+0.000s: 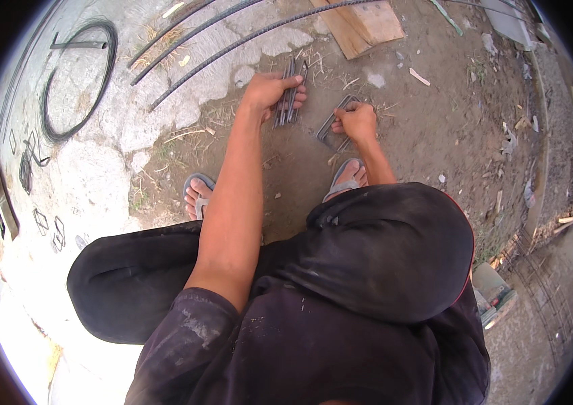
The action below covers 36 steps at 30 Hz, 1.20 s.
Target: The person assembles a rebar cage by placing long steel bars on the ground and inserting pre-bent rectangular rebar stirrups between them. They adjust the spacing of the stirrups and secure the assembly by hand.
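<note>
My left hand [266,93] is closed round a bundle of dark metal rebar stirrups [288,111], its thumb lying across the top. The bundle is held close above the dirt, its pieces side by side and pointing away from me. To the right of it, my right hand [359,121] pinches the edge of a rectangular stirrup [325,128] at ground level, just beyond my right foot. It looks like more than one stirrup may be stacked there, but my fingers cover part of it.
Long ribbed rebar rods [209,61] stretch across the concrete ahead. A black wire coil [44,108] lies at the far left, with loose stirrups [41,221] nearer me. Ahead right is a wooden board [370,27]; a greenish box-like object [492,287] sits by my right knee.
</note>
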Each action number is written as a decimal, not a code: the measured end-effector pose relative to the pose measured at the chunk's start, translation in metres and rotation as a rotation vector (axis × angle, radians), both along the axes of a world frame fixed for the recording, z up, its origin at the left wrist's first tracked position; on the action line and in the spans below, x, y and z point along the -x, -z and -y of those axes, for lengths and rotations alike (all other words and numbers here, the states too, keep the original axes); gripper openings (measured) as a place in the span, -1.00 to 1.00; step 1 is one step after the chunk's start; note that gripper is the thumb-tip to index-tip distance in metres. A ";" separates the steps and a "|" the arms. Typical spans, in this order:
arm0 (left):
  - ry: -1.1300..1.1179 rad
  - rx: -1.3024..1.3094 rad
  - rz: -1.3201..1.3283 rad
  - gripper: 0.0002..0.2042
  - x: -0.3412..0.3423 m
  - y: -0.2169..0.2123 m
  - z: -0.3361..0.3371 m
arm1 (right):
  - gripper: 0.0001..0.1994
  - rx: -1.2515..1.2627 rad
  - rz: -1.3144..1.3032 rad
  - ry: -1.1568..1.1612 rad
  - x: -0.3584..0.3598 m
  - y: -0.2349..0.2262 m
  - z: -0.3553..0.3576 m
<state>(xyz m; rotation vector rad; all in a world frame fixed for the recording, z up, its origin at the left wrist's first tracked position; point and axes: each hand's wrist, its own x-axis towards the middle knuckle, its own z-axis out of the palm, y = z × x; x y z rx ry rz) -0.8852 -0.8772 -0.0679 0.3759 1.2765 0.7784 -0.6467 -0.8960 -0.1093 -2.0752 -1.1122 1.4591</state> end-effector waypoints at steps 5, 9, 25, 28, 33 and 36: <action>0.014 0.025 -0.012 -0.73 0.006 -0.003 0.003 | -0.79 -0.098 -0.100 0.099 -0.002 -0.016 0.012; 0.019 0.020 -0.006 -0.72 0.004 -0.006 0.000 | -0.73 -0.179 0.205 0.093 -0.037 -0.016 0.037; 0.071 0.006 0.122 -0.69 -0.020 -0.021 0.003 | -0.73 -0.298 0.015 0.006 -0.016 -0.054 0.021; 0.084 -0.018 0.092 -0.70 -0.030 -0.007 0.001 | -0.76 -0.237 -0.175 -0.164 0.018 -0.061 0.003; 0.109 0.027 0.107 -0.71 -0.028 0.008 0.005 | -0.81 -0.184 -0.177 -0.247 0.029 -0.051 -0.002; 0.070 0.016 0.047 -0.72 -0.012 -0.005 0.006 | -0.84 -0.207 -0.152 -0.126 -0.006 -0.057 -0.001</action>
